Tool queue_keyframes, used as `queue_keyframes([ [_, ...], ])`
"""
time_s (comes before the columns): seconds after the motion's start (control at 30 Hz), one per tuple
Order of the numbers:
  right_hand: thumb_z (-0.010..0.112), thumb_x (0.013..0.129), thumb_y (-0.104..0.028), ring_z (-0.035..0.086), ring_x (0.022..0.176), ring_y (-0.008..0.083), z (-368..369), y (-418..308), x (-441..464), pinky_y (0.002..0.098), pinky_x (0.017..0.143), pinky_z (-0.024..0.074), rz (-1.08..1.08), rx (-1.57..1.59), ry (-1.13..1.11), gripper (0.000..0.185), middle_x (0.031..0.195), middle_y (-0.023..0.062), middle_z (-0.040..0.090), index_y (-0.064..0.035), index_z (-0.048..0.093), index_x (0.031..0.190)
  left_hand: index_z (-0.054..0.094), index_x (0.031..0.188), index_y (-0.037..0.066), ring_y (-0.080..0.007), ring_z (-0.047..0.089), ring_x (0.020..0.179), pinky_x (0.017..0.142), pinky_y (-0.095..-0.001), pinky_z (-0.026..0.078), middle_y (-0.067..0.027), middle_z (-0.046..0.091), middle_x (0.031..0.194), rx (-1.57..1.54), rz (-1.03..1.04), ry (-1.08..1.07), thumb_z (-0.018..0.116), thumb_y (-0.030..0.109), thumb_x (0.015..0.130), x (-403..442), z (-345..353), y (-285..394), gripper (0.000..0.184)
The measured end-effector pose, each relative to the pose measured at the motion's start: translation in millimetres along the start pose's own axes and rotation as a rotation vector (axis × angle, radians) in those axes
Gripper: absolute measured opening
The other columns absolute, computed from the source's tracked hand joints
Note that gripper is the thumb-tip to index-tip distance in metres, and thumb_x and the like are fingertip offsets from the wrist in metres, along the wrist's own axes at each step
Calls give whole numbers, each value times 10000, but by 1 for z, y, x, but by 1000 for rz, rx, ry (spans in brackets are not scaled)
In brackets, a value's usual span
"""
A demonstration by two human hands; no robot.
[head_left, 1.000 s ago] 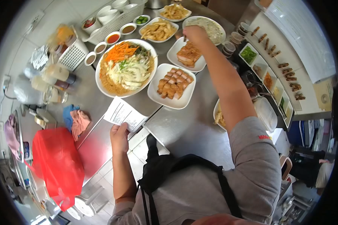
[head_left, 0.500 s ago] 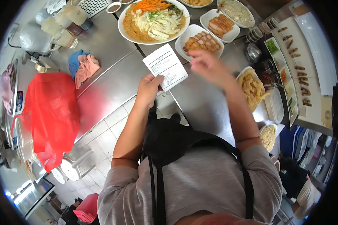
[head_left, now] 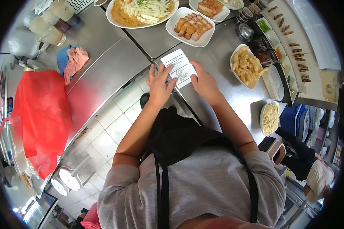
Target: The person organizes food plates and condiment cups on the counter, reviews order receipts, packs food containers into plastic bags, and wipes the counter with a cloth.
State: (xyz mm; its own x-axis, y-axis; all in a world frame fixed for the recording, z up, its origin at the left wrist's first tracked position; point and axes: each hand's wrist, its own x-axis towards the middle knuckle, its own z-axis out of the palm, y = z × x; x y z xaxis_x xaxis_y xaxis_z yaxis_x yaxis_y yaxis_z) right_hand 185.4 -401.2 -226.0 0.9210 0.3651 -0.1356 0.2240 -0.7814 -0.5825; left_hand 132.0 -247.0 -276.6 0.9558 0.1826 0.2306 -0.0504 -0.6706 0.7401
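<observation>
A white printed paper slip (head_left: 178, 68) is between my two hands, above the steel counter's front edge. My left hand (head_left: 160, 84) is at its left side, fingers apart, with the slip's edge by the thumb and fingertips. On the slip's right edge, my right hand (head_left: 204, 82) has its thumb and index finger pressed on the paper. Beyond the slip, a white plate of sliced crispy meat (head_left: 193, 27) stands on the counter, beside a large plate of noodles with shredded vegetables (head_left: 141, 11). To the right is a bowl of fried pieces (head_left: 247, 66).
A red bag (head_left: 44, 114) stands at the left, near blue and pink cloths (head_left: 75, 61) and squeeze bottles (head_left: 47, 30). At the right are a bowl of pale food (head_left: 270, 118), a plastic container (head_left: 273, 83) and garnish trays (head_left: 263, 26). Another person (head_left: 317, 171) is at the lower right.
My right hand has come back from the far plates to the slip's right edge. My left hand has moved right with the slip, and its fingers have spread. The view has shifted toward the counter's front.
</observation>
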Motion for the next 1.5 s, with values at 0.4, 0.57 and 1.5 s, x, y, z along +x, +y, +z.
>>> queue_keyframes([
  [0.4,553,718,-122,483,884,282,13,9,4,389,736,405,-121,-216,125,273,932,83,481,-161,539,988,549,1062,152,-398,261,1148,895,-466,203,-140,348,1273,-8,-56,63,657,223,649,-4,14,6,433],
  [0.57,567,698,-117,417,971,285,17,2,6,413,794,339,-221,-269,283,222,1042,69,444,-180,577,911,546,1068,153,-398,266,1141,890,-467,209,-137,326,1287,-13,-50,62,658,214,645,-5,16,4,442],
  [1.5,564,626,-77,392,1002,274,4,27,27,428,820,283,-330,-441,463,140,1071,55,457,-195,614,683,544,1068,143,-406,265,1132,893,-477,207,-149,345,1265,27,-29,36,646,217,647,-4,12,4,439],
])
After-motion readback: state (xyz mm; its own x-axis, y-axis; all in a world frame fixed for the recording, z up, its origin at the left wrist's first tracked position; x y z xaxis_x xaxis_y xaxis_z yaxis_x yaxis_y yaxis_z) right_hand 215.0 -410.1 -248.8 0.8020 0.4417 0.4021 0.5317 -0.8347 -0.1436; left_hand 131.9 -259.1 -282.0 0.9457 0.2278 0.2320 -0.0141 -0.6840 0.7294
